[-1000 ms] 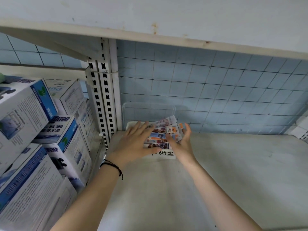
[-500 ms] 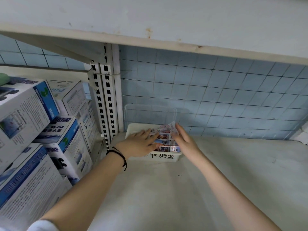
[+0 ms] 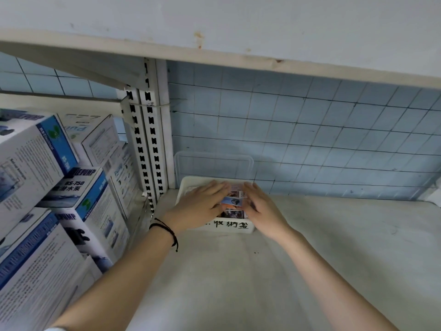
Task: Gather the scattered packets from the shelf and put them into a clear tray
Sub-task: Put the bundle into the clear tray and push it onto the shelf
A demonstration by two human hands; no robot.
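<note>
Packets (image 3: 235, 201) between hands (image 3: 202, 204) (image 3: 265, 211), inside tray (image 3: 249, 229)

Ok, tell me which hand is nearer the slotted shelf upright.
Left. The left hand lies over the left side of the tray, toward the slotted upright; the right hand is at its right side, farther off.

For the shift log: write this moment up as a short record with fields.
place: back left corner of the shelf, against the tiled wall
tray: on the shelf, handwriting on its front wall
packets: stacked inside the tray
left hand: fingers straight, flat on the packets' left part
right hand: fingers flat against the packets' right side
lid: clear, leaning on the wall behind the tray
boxes: stacked left of the shelf post
</note>
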